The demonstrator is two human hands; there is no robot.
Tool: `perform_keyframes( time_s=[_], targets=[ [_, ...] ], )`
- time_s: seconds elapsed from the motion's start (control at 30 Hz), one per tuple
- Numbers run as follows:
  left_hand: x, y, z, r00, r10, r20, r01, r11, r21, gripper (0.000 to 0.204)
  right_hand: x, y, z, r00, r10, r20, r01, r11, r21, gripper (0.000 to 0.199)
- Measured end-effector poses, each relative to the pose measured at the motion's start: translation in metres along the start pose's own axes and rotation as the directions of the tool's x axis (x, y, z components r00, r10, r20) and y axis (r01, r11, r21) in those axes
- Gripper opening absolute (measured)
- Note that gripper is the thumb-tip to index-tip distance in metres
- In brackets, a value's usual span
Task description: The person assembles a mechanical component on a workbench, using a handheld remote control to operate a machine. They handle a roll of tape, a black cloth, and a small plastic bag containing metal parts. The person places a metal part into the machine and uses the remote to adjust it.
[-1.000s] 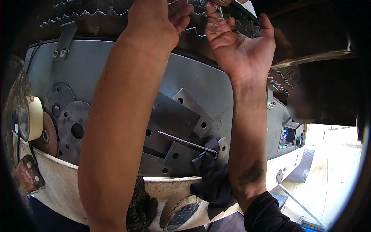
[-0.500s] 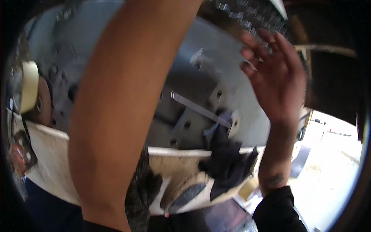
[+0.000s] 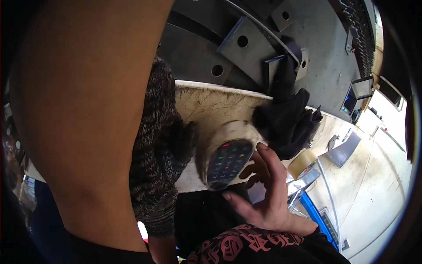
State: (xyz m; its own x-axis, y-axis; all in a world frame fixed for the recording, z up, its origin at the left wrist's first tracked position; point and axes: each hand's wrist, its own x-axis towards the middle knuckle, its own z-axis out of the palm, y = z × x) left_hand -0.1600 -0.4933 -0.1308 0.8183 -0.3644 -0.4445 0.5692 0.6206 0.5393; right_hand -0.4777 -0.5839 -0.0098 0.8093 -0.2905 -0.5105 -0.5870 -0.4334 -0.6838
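My right hand point(image 3: 270, 193), in a black sleeve with pink lettering, has its fingers apart and holds nothing I can see. Its fingertips are close beside a keypad point(image 3: 228, 163) with a dark face, small coloured keys and a rounded beige housing at the bench's front edge; whether they touch it I cannot tell. A large bare forearm point(image 3: 88, 114), apparently my left, rises along the left side and leaves at the top, so its hand is out of view. Beside it is a dark knitted glove point(image 3: 154, 176) with bare skin below its cuff; whose it is I cannot tell.
Flat metal plates point(image 3: 241, 42) with round holes lie on the grey work surface beyond the bench edge point(image 3: 211, 90). A black cloth point(image 3: 285, 123) drapes over that edge. At right are a yellowish tape roll point(image 3: 303, 163), a curved metal piece point(image 3: 345, 149) and a blue bar point(image 3: 316, 215).
My right hand has come down from above the work surface to beside the keypad. The large forearm now fills more of the left side, and the whole view has shifted.
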Motion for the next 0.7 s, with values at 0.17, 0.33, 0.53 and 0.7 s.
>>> perform_keyframes(
  time_s=[0.17, 0.33, 0.53, 0.7],
  targets=[
    [-0.07, 0.004, -0.078, 0.992, 0.052, -0.111, -0.045, 0.997, 0.068, 0.013, 0.026, 0.004, 0.006, 0.984, -0.123, 0.132, 0.118, 0.992, 0.046, 0.069],
    [-0.11, 0.009, -0.108, 0.985, 0.077, -0.156, -0.064, 0.994, 0.091, 0.013, 0.022, 0.016, 0.004, 0.984, -0.102, 0.148, 0.073, 0.979, 0.193, 0.065],
    [-0.124, 0.01, -0.114, 0.981, 0.077, -0.177, -0.057, 0.992, 0.113, 0.014, 0.021, 0.019, 0.003, 0.984, -0.073, 0.159, 0.039, 0.977, 0.209, 0.069],
    [-0.128, 0.009, -0.115, 0.981, 0.074, -0.179, -0.054, 0.992, 0.112, 0.014, 0.019, 0.021, 0.005, 0.989, -0.058, 0.139, 0.026, 0.974, 0.226, 0.073]
  ],
)
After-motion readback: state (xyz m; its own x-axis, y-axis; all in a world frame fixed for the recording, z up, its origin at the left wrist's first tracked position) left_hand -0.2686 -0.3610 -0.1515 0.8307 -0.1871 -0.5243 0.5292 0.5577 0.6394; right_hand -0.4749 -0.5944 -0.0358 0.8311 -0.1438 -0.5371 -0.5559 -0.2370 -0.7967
